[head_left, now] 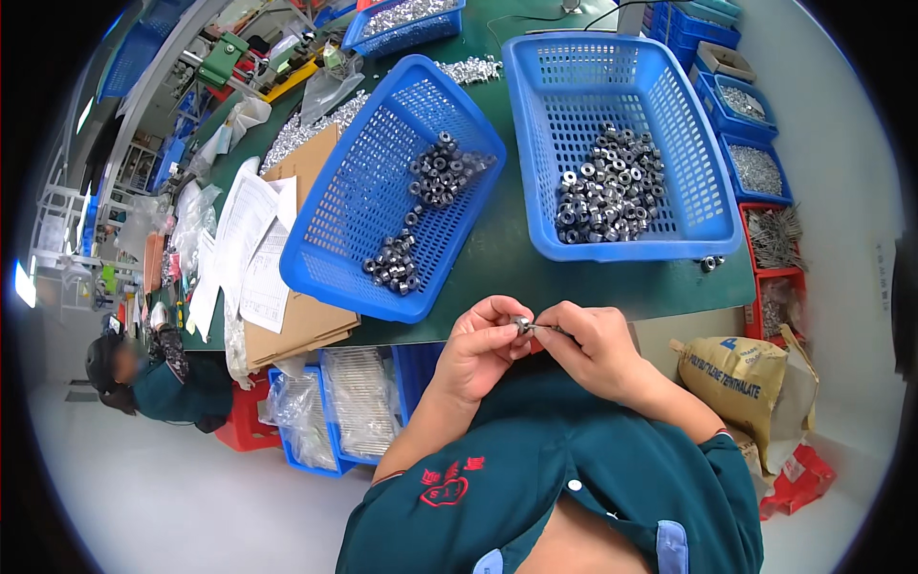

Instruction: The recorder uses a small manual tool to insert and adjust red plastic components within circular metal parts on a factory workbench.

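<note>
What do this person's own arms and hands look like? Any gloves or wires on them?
No gloves or wires show. The left hand and right hand are bare, and I see no watch at either wrist. The left forearm and right forearm are uncovered too. Above them are short, dark green sleeves with narrow red-and-white edging.

I observe dark block lettering (732,376) on the tan sack (741,407) and red embroidered characters (452,472) on the green shirt (593,459). The paper sheets (265,287) are illegible at my resolution.
</note>
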`<control>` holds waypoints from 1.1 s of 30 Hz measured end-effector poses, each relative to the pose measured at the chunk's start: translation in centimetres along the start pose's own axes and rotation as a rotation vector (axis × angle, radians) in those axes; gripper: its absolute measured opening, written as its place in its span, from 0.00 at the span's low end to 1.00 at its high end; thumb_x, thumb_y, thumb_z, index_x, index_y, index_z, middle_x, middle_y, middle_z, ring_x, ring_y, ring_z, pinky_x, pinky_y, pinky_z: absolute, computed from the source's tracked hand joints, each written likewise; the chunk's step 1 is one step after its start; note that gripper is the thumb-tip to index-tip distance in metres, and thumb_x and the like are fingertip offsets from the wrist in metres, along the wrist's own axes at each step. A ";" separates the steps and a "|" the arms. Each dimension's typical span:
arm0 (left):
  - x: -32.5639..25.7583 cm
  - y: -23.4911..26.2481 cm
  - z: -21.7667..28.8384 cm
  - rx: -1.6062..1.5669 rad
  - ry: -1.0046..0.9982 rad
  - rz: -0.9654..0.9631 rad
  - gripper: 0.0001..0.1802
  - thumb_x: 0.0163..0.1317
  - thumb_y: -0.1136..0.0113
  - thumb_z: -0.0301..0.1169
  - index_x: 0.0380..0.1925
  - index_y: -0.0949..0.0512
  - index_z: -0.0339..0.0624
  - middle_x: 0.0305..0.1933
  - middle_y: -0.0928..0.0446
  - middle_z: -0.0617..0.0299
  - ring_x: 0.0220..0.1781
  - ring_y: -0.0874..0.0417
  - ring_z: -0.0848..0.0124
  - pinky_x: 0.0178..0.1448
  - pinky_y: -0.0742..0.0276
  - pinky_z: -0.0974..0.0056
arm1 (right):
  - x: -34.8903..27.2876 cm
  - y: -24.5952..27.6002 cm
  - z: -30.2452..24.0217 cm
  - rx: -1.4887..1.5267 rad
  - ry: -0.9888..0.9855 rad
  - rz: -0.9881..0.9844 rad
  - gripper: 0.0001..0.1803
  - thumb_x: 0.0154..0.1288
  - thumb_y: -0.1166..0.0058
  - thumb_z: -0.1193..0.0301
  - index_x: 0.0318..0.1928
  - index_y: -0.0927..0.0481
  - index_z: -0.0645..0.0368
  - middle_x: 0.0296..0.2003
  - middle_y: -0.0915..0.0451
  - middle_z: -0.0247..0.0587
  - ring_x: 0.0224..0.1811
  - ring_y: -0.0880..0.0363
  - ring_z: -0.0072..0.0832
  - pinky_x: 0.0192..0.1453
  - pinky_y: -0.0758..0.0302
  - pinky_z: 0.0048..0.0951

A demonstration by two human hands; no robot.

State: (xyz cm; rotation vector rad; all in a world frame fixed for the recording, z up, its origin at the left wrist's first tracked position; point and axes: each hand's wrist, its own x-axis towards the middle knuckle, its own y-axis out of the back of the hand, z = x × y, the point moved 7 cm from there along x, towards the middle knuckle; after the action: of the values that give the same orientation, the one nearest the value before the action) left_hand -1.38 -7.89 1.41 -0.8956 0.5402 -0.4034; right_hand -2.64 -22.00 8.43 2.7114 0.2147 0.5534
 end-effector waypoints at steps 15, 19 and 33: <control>-0.5 -0.9 2.1 0.448 -0.245 0.044 0.13 0.60 0.35 0.19 0.45 0.22 0.33 0.38 0.18 0.59 0.37 0.17 0.73 0.46 0.18 0.68 | -1.1 -1.9 2.9 0.528 -0.620 -0.215 0.10 0.70 0.46 0.68 0.35 0.23 0.63 0.20 0.27 0.31 0.21 0.29 0.19 0.25 0.33 0.25; -0.3 -0.7 2.3 0.480 -0.218 0.087 0.12 0.58 0.37 0.17 0.44 0.22 0.33 0.38 0.19 0.56 0.36 0.18 0.71 0.43 0.19 0.66 | -1.5 -2.0 3.5 0.592 -0.678 -0.207 0.11 0.71 0.48 0.67 0.37 0.21 0.63 0.22 0.27 0.30 0.24 0.33 0.15 0.28 0.33 0.22; 0.0 -0.6 0.1 0.022 -0.047 0.066 0.12 0.60 0.40 0.21 0.44 0.22 0.37 0.40 0.19 0.57 0.39 0.17 0.68 0.45 0.20 0.65 | -0.5 -0.3 0.2 -0.012 -0.065 0.007 0.04 0.65 0.42 0.73 0.36 0.22 0.60 0.22 0.19 0.44 0.22 0.18 0.41 0.25 0.24 0.35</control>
State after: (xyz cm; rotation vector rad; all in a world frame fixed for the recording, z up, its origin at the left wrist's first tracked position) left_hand -1.34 -8.19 1.99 -0.8615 0.5202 -0.3271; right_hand -3.03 -21.93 7.94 2.7146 0.1844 0.4660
